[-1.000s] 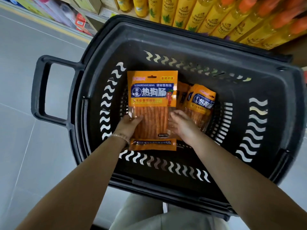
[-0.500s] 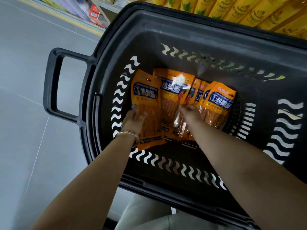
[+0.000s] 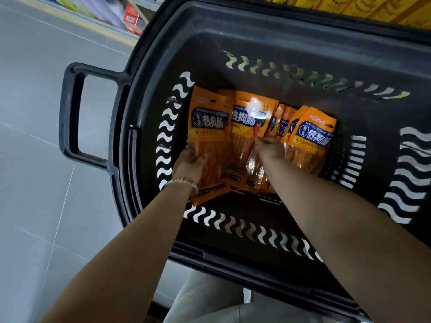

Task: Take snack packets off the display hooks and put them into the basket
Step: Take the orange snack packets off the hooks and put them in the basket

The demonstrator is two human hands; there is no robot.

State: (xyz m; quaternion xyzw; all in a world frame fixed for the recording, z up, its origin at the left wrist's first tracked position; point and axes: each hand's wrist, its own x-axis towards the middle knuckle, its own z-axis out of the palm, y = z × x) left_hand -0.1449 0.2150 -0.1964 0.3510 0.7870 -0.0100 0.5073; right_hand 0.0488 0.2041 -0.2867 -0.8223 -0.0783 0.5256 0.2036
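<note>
my left hand (image 3: 192, 160) grips the leftmost packet (image 3: 210, 127), right hand (image 3: 268, 149) pinches the middle packets (image 3: 247, 123); the stack has now fanned out inside the basket (image 3: 256, 43).

Retail shop aisle, seen from above. A black plastic shopping basket (image 3: 303, 38) with a moulded carry handle (image 3: 70, 113) contains several identical orange snack packets (image 3: 210, 122). Behind it, a low shelf (image 3: 121, 12) carries boxed goods, and a row of yellow-labelled goods (image 3: 373, 8) stands alongside. The floor (image 3: 35, 159) has large grey tiles.
</note>
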